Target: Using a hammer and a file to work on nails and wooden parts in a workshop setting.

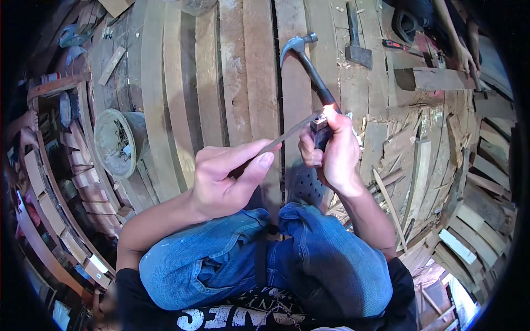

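Note:
My left hand (226, 179) pinches a thin, flat metal strip (290, 134), which angles up to the right toward my right hand. My right hand (331, 146) is closed around a small dark block-like object (320, 129), its thumb up by the strip's far end; I cannot make out exactly what the object is. Just beyond my right hand a claw hammer (309, 71) lies on the wooden planks (237, 66), its head away from me and the end of its handle hidden behind the hand.
A bucket (118, 143) with small items stands left. A mallet (356, 52) and a red-and-black tool (395, 45) lie ahead right. Another person's arm (455, 44) reaches in top right; another hand (25, 124) shows far left. Wood offcuts (486, 209) line the right.

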A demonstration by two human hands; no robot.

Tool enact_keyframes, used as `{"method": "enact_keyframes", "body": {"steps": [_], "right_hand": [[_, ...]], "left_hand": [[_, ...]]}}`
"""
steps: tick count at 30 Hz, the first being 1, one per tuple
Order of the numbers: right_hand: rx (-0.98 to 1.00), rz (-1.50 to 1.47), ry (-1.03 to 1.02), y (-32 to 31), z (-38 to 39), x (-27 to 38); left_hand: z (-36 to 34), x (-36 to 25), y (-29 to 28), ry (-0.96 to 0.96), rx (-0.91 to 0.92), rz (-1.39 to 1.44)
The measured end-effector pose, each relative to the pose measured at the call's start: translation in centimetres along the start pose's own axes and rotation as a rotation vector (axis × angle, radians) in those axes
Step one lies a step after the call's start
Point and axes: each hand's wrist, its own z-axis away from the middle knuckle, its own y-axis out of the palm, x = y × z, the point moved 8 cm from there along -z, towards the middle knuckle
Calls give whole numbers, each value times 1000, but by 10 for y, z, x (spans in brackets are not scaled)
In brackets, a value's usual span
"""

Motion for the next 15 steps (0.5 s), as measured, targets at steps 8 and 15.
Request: {"method": "enact_keyframes", "body": {"steps": [8,15], "right_hand": [[243,-73,80,7,4,-4],[476,-473,107,34,18,-3]], "left_hand": [[2,7,-1,-122,-74,98],[-11,10,11,-241,-68,354]]}}
